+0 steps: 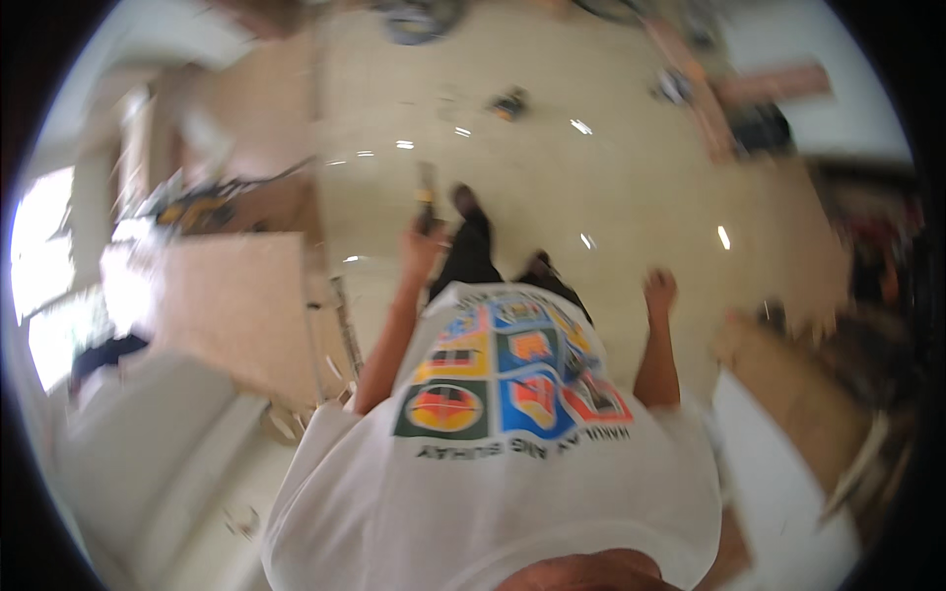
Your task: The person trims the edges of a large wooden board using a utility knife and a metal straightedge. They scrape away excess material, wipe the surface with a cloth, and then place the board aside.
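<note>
My left hand (424, 248) is closed around a slim hand tool (426, 197) with a black and yellow handle. Its narrow grey end points away from me; motion blur hides its exact kind. On my right side, my right hand (660, 288) hangs with its fingers curled in, and nothing shows sticking out of it. Both arms reach down beside my white printed shirt (512, 394). Below them are my dark trousers and shoes, one foot ahead of the other on the shiny beige floor (493, 158).
Ahead on the floor lies a small yellow and black tool (509, 103). To the left are a wooden board (236, 305) and a yellow-black tool (202, 212) with a cord. Reddish planks (695, 89) lean at far right, near a dark bag (764, 128). A brown panel (788, 384) stands at near right.
</note>
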### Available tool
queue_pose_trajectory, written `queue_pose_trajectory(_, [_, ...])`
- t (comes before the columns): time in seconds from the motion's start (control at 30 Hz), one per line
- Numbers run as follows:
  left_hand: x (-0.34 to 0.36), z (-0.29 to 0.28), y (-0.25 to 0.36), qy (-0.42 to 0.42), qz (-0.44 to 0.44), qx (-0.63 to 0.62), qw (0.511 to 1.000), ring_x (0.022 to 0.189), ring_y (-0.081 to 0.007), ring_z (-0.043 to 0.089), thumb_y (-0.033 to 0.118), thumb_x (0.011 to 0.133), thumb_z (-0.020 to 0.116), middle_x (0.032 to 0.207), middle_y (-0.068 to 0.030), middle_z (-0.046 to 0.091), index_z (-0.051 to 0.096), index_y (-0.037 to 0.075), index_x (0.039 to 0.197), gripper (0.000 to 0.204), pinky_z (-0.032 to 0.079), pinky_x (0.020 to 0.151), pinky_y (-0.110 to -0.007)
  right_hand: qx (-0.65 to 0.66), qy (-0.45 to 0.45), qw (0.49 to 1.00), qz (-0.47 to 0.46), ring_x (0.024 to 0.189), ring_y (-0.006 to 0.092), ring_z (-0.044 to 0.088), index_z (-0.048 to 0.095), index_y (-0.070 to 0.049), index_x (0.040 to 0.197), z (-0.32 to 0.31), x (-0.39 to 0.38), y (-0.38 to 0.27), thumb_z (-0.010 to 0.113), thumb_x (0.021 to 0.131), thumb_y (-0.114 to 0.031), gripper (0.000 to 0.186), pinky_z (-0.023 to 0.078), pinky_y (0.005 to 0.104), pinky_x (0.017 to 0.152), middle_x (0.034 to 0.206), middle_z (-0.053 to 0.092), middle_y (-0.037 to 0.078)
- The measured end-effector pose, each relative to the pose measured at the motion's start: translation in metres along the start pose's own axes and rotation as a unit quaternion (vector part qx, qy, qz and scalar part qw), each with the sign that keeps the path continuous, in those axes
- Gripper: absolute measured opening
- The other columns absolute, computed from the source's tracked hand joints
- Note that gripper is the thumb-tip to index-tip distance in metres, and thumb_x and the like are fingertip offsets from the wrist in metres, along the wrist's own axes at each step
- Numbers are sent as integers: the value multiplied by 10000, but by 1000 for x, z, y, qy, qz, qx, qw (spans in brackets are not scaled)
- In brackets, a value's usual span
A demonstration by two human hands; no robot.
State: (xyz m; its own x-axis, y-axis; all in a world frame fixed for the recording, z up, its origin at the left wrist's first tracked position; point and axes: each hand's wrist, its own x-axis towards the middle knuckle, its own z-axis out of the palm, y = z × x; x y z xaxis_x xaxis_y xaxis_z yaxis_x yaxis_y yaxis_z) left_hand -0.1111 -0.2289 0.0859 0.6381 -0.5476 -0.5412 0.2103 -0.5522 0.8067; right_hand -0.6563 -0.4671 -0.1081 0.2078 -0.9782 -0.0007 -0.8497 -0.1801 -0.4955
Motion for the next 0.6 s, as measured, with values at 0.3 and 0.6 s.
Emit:
queue_pose_trajectory(0.3, [94, -47, 80, 41, -21, -92, 995, 751, -140, 693, 136, 888, 736, 869, -57, 703, 661, 14, 1035, 206, 547, 624, -272, 348, -63, 924, 147, 760, 168, 692, 599, 5, 881, -42, 182, -339, 717, 947, -159, 212, 606, 321, 730, 804, 644, 76])
queue_pose_trajectory(0.6, [208, -157, 147, 170, -12, -180, 969, 708, -112, 655, 113, 902, 717, 861, -42, 686, 636, 23, 1069, 207, 500, 559, -247, 97, -218, 970, 47, 621, 179, 689, 579, 11, 749, 77, 195, -352, 710, 897, -136, 246, 580, 347, 547, 658, 657, 119])
